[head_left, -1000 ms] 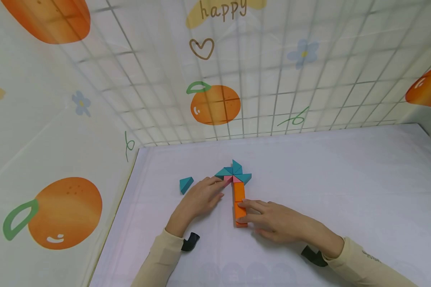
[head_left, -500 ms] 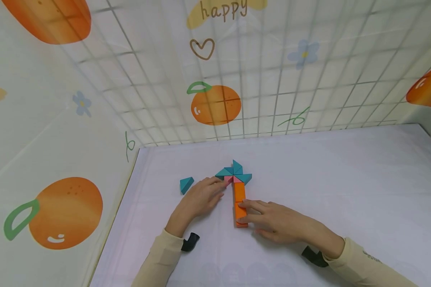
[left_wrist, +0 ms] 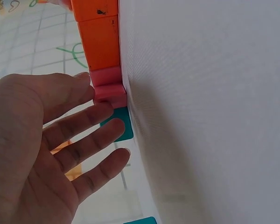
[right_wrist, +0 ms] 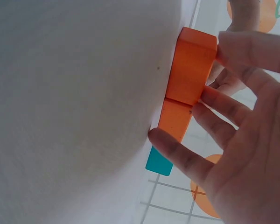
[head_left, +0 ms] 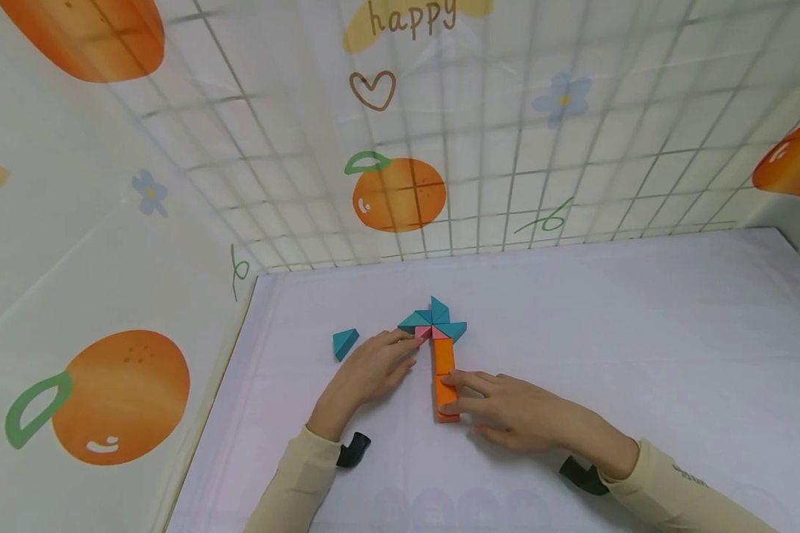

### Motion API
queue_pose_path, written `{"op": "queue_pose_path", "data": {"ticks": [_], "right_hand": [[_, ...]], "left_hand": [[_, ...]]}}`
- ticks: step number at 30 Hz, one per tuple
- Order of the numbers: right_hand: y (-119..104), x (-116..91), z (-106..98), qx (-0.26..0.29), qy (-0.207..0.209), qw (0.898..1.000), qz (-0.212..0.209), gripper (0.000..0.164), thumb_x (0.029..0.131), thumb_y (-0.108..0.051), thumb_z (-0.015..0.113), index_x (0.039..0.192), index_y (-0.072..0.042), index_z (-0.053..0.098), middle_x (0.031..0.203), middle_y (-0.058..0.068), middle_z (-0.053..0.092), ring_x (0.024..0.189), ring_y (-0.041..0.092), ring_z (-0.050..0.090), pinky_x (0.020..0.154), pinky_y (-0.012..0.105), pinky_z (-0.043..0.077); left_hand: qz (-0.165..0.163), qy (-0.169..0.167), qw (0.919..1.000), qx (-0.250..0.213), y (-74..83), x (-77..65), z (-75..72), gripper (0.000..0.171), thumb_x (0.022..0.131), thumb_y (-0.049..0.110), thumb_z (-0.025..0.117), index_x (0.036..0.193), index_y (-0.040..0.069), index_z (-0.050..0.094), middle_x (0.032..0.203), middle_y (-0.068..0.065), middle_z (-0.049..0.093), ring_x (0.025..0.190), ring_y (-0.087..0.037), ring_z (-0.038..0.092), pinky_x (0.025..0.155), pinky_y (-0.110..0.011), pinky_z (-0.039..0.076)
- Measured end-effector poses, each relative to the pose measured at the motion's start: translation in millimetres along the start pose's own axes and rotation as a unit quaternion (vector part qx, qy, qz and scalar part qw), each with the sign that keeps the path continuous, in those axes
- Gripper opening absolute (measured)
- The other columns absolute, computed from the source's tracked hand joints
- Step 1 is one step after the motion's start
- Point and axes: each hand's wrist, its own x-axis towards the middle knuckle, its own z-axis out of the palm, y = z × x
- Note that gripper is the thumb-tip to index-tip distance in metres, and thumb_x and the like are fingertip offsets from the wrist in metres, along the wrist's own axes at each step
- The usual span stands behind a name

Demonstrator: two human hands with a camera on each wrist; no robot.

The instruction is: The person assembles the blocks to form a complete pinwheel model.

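On the white table several triangular teal blocks and two pink blocks lie together in a pinwheel shape. Two orange rectangular blocks run end to end below it like a handle. My left hand reaches in from the left, its fingertips at the left pink block; in the left wrist view its fingers are loosely extended beside the pink block. From the right, my right hand rests its fingertips on the lower orange block, with fingers spread. The blocks' far sides are partly hidden by fingers.
A loose teal triangular block lies left of the pinwheel, near my left hand. Behind the table hangs a pale cloth printed with oranges and grid lines. Black wrist-worn pieces show beneath both sleeves.
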Motion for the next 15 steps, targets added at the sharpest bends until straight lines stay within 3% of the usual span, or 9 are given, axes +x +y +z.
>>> {"op": "queue_pose_path", "data": {"ticks": [9, 15], "right_hand": [[-1, -1, -2, 0.006, -0.006, 1.0, 0.007, 0.054, 0.092, -0.022, 0.067, 0.142, -0.034, 0.05, 0.154, 0.004, 0.039, 0.136, 0.023, 0.046, 0.095, 0.043, 0.053], [-1, 0, -3, 0.015, 0.0, 1.0, 0.001, 0.054, 0.091, -0.02, 0.067, 0.142, -0.032, 0.051, 0.153, 0.006, 0.04, 0.135, 0.025, 0.047, 0.093, 0.045, 0.054]], "left_hand": [[-0.005, -0.001, 0.9999, -0.012, -1.7, 0.5, -4.7, 0.04, 0.095, 0.024, 0.064, 0.135, 0.017, 0.061, 0.125, -0.001, 0.064, 0.114, -0.018, 0.061, 0.099, -0.034, 0.052], [-0.029, 0.055, 0.9974, -0.037, -20.0, -9.8, -27.8, 0.034, 0.096, 0.02, 0.064, 0.129, 0.012, 0.064, 0.121, -0.001, 0.065, 0.112, -0.02, 0.062, 0.098, -0.037, 0.053]]}}
